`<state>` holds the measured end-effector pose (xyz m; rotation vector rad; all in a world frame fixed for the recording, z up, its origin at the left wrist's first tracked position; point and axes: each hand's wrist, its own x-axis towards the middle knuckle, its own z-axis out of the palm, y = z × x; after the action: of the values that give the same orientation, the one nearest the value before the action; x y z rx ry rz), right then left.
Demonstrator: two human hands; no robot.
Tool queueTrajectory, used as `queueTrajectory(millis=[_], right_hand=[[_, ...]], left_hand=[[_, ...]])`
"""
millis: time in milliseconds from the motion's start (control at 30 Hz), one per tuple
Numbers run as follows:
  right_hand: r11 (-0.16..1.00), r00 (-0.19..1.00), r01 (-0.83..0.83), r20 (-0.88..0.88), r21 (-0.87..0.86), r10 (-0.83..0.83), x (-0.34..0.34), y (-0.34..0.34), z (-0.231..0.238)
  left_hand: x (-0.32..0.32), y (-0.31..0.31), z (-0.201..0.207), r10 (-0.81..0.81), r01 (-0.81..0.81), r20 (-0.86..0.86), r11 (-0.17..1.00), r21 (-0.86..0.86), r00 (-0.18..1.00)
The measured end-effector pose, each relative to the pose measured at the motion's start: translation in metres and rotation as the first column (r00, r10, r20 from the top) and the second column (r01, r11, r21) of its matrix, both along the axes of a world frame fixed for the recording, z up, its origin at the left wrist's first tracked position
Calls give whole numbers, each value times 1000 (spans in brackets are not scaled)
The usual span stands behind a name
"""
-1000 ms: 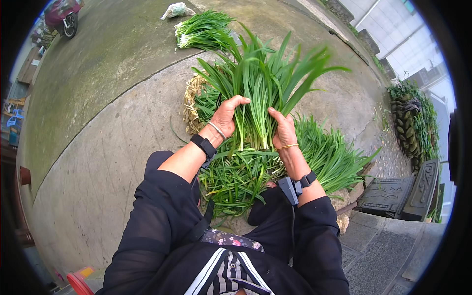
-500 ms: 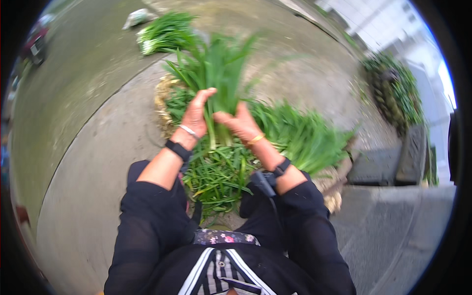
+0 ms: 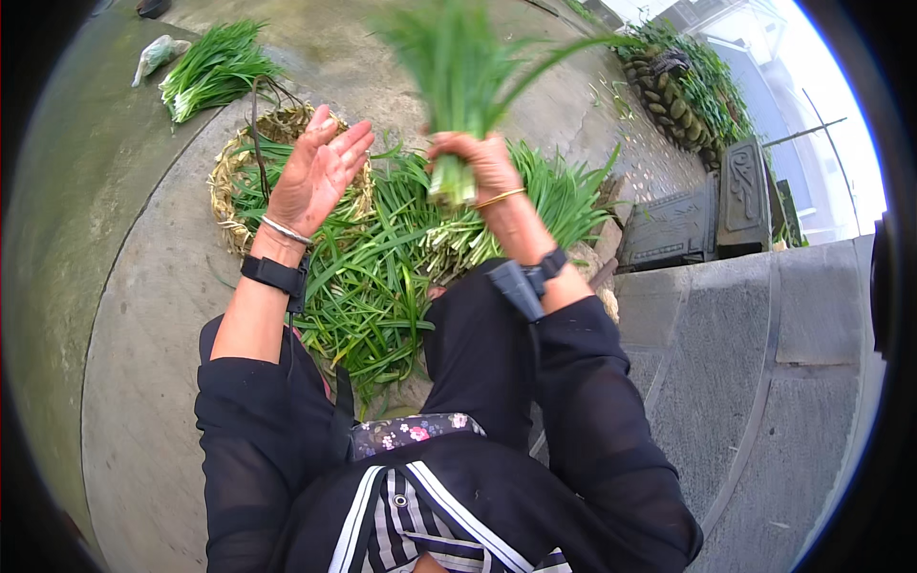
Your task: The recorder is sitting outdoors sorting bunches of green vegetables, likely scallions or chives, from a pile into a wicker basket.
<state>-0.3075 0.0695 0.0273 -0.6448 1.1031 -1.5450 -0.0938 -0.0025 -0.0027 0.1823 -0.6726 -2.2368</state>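
My right hand (image 3: 487, 164) is closed round the lower stems of a bunch of long green leafy stalks (image 3: 449, 72), pale root ends showing below the fist. The leaf tops point away from me and are smeared by motion. To its left, my left hand (image 3: 317, 177) is raised with fingers stretched out and palm turned inward, holding nothing. Under both hands lies a pile of loose green leaves (image 3: 358, 296). More stalks (image 3: 559, 196) lie heaped to the right, their pale ends toward me. Behind my left hand sits a woven basket (image 3: 229, 196) with a dark handle, greens inside.
A second bunch of green stalks (image 3: 218, 69) rests on the ground at the far left, beside a plastic bag (image 3: 158, 57). At right stand carved grey stone blocks (image 3: 669, 229) and a stone-edged bed of plants (image 3: 688, 86). Grey paving slabs (image 3: 707, 382) lie at my right.
Both hands were on the bunch; my left hand has let go and moved left, opening. My right hand has lifted the bunch alone. The view has shifted, so the basket shows more fully.
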Motion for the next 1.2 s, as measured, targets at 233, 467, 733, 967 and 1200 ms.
queueTrajectory(millis=[233,467,733,967,1200], right_hand=[[928,891,371,-302,48,-340,-126,113,-3],[697,507,637,-860,328,-60,-176,177,-168],[574,439,636,-853,517,281,-194,102,-233],[486,379,632,-788,604,485,-162,100,-176],[582,110,715,-885,387,452,-171,163,-120]], left_hand=[[20,-5,-6,114,-112,174,993,-22,978],[13,-7,-10,116,-117,298,993,-14,948],[7,-10,-6,106,-110,314,994,-4,943],[41,-15,-1,212,-244,393,969,31,895],[49,-25,-3,268,-294,311,955,38,912]])
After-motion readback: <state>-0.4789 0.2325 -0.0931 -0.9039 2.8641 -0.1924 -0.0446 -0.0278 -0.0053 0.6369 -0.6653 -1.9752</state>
